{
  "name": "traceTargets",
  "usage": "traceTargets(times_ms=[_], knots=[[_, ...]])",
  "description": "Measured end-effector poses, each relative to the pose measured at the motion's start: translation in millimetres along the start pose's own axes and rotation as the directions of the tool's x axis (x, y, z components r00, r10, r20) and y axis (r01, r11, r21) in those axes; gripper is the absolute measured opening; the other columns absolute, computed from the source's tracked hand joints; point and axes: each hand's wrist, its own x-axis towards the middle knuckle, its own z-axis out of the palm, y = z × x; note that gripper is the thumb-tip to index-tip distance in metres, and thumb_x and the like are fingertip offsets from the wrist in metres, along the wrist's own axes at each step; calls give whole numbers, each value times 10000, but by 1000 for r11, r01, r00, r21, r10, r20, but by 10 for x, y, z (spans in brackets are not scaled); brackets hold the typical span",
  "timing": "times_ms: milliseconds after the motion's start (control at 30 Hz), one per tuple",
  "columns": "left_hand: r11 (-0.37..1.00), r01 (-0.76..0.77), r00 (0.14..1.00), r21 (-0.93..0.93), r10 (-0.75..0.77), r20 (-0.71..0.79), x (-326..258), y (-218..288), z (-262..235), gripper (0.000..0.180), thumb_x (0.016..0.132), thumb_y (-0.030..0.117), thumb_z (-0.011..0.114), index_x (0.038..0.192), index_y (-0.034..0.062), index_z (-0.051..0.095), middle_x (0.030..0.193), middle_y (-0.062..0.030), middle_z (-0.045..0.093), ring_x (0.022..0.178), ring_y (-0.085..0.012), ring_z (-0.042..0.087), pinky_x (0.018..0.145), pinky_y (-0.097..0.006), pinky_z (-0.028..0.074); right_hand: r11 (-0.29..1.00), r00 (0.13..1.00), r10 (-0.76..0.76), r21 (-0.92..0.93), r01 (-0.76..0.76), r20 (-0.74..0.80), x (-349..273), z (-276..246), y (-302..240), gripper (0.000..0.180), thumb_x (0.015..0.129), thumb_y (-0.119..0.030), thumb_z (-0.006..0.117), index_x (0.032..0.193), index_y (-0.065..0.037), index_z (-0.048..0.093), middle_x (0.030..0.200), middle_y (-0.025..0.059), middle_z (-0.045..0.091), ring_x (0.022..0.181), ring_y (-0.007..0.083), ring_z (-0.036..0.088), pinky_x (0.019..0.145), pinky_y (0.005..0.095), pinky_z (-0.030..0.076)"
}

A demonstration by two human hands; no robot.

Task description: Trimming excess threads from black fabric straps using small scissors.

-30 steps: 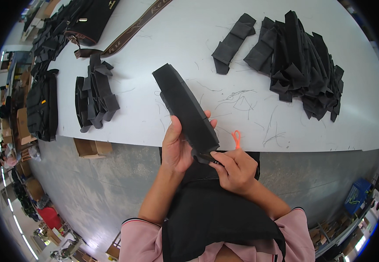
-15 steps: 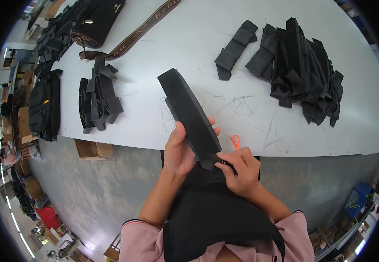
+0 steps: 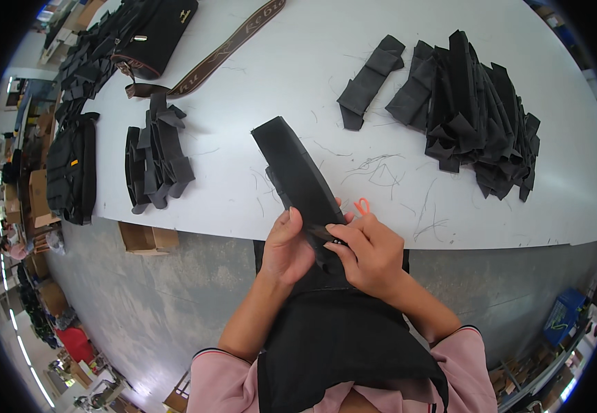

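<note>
My left hand [image 3: 286,244] is closed around a long black fabric piece [image 3: 298,165], thumb on its near side and fingertips showing past its right edge. The piece slants up and left over the table's front edge. In my right hand [image 3: 374,258] is a pair of small dark thread snips [image 3: 320,233], mostly hidden by the fingers. Their tip lies against the lower end of the piece, close to my left thumb. An orange cord loop [image 3: 362,206] sticks out above my right hand.
A big heap of black fabric pieces [image 3: 481,117] covers the white table's [image 3: 257,82] right side, one piece [image 3: 372,82] apart from it. Several more pieces [image 3: 161,155] stand at left, near a black backpack [image 3: 71,168], a black bag [image 3: 157,41] and a brown strap [image 3: 226,48]. Loose threads lie about.
The fabric piece has come slightly toward me. My right hand has moved left and a little up along it, bringing the snips nearer my left thumb.
</note>
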Motion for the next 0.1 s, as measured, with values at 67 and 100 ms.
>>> traceTargets(times_ms=[67, 100], knots=[[998, 13, 1000, -65, -14, -12, -9, -10, -35, 559, 898, 345, 584, 1279, -36, 434, 1259, -210, 516, 1168, -419, 501, 1003, -503, 411, 990, 997, -80, -118, 80, 5, -61, -1, 28, 300, 658, -26, 755, 942, -59, 666, 744, 67, 551, 558, 204, 539, 519, 281, 463], [998, 12, 1000, -65, -12, -13, -4, -9, -42, 559, 898, 345, 584, 1279, -36, 434, 1259, -210, 516, 1168, -419, 501, 1003, -503, 411, 989, 997, -73, -126, 71, -9, -104, -10, 32, 299, 665, -23, 746, 953, -68, 674, 736, 63, 550, 580, 213, 546, 529, 291, 467]])
